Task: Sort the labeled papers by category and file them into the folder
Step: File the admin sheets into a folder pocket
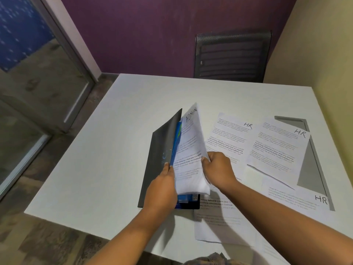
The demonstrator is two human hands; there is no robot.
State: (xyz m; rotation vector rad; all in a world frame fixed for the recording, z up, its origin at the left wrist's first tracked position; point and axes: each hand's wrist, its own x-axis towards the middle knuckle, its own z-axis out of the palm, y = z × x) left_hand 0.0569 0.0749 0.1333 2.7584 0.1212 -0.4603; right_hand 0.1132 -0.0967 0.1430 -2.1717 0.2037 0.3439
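White table (91, 169): left hand (162, 186) grips the dark folder (158, 150) open, right hand (219, 169) pinches curled ADMIN papers (191, 142).

Counting two hands: the left hand (162, 188) and the right hand (219, 169). Counting one dark folder (158, 150) and one ADMIN sheet (191, 146), and failing to tell apart any further sheets behind it. Counting three HR sheets (229, 138): a second HR sheet (277, 148) and a third HR sheet (298, 197) lying further right. Finding one unlabelled sheet (219, 226) at the near edge. Counting one table (95, 178) and one chair (233, 56).
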